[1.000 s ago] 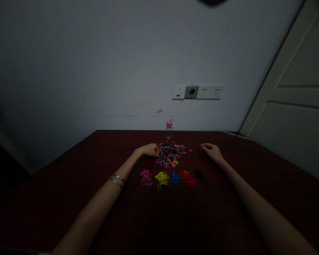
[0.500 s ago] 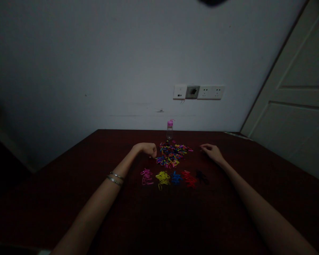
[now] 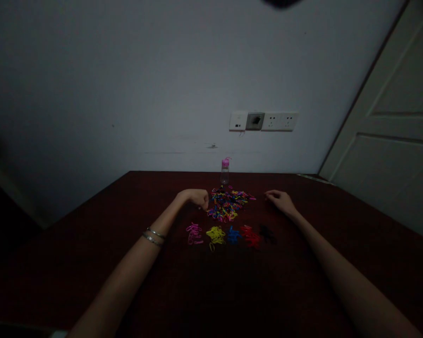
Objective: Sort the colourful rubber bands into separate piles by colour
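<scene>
A mixed heap of small coloured rubber bands (image 3: 229,202) lies on the dark red table. My left hand (image 3: 199,198) is closed at the heap's left edge, knuckles up; its fingertips are mostly hidden, and I cannot make out what they hold. To the right of the heap, my right hand (image 3: 280,201) rests low over the table, thumb and fingers curled together; anything between them is too dark to tell. Nearer me, sorted bands lie in a row: pink bands (image 3: 194,234), yellow bands (image 3: 216,234), blue bands (image 3: 233,235), red bands (image 3: 251,237) and black bands (image 3: 267,234).
Behind the heap stands a small clear bottle (image 3: 224,176) with a pink cap. The table (image 3: 211,286) meets a pale wall (image 3: 162,94) carrying a row of sockets (image 3: 278,122). A white panelled door (image 3: 391,126) is on the right. The light is dim.
Almost nothing differs. Both hands keep their places and their closed shape, and the heap and sorted piles look the same; the view has shifted very slightly.
</scene>
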Action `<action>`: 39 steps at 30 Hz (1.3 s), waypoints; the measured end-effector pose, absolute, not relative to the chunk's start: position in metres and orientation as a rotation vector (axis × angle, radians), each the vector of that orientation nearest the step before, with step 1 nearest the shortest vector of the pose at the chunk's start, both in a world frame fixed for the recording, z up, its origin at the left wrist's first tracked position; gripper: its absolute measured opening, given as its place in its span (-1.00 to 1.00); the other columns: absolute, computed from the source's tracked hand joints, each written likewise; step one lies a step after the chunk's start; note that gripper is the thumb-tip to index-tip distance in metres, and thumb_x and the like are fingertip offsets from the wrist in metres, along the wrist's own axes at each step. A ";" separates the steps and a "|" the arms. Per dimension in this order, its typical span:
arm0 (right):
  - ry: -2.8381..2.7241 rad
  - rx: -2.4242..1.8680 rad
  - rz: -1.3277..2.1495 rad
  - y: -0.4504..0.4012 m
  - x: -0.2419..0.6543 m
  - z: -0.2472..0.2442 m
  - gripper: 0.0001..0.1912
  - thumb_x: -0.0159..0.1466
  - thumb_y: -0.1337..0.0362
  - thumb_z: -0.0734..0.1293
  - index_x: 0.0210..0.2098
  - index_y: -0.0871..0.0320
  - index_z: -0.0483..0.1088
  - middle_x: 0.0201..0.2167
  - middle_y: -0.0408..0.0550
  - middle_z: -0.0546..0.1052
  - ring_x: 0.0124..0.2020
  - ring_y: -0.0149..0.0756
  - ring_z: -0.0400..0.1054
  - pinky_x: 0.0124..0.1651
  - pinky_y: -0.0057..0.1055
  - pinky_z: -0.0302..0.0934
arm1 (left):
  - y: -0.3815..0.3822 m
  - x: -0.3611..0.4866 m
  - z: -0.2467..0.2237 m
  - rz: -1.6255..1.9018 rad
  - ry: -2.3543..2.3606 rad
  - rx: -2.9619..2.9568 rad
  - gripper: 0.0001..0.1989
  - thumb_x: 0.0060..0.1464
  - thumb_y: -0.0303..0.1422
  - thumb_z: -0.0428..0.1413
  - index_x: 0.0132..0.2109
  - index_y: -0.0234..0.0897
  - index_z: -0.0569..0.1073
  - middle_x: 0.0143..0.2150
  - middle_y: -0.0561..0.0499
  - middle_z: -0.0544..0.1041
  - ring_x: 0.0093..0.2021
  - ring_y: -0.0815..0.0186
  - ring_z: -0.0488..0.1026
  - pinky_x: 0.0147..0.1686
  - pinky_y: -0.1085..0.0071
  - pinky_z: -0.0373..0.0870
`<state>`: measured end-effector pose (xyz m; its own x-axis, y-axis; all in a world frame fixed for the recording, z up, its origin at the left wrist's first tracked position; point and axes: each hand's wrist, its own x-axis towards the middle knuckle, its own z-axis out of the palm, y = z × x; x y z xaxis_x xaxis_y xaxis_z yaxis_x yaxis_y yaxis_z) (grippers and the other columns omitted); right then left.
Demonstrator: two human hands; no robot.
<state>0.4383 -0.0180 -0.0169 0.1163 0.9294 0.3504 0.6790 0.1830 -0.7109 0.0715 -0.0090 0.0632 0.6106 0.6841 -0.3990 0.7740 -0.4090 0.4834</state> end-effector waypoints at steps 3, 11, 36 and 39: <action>-1.625 -1.561 0.368 -0.019 0.437 -0.016 -0.68 0.07 0.19 0.21 -0.31 0.26 0.46 -0.51 -0.02 0.54 -0.42 -0.26 0.40 -0.35 -0.42 0.21 | -0.014 0.072 0.070 -0.169 1.106 2.138 -0.94 -0.34 -0.48 0.13 -0.55 -0.35 0.49 -0.68 0.09 0.37 -0.63 0.46 0.23 -0.59 0.53 0.10; -1.624 -1.558 0.381 -0.021 0.436 -0.014 -0.69 0.06 0.19 0.21 -0.33 0.24 0.46 -0.51 -0.03 0.54 -0.43 -0.27 0.40 -0.36 -0.43 0.21 | -0.039 0.092 0.087 -0.356 0.858 1.985 -0.88 -0.36 -0.40 0.21 -0.51 -0.31 0.53 -0.66 0.06 0.40 -0.65 0.48 0.20 -0.68 0.55 0.00; -1.870 -1.407 0.406 -0.021 0.413 -0.008 -0.69 0.04 0.22 0.28 -0.26 0.22 0.46 -0.30 0.00 0.53 -0.28 -0.26 0.39 -0.20 -0.40 0.23 | 0.013 0.056 0.029 0.641 1.231 2.054 -0.68 -0.12 -0.16 0.04 -0.44 -0.40 0.44 -0.67 0.10 0.29 -0.63 0.47 0.17 -0.61 0.53 0.05; -1.885 -1.398 0.390 -0.017 0.412 -0.014 -0.71 0.03 0.27 0.28 -0.25 0.21 0.45 -0.29 0.00 0.52 -0.29 -0.27 0.38 -0.20 -0.38 0.24 | 0.018 0.049 0.020 0.765 1.306 1.978 -0.67 -0.14 -0.15 0.05 -0.43 -0.41 0.44 -0.69 0.12 0.26 -0.64 0.48 0.16 -0.62 0.53 0.04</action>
<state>0.4119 -0.0167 -0.0139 -0.1281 0.9155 0.3814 0.6894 0.3586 -0.6294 0.0487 0.0177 0.0196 0.3368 0.9339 0.1199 0.5616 -0.3014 0.7705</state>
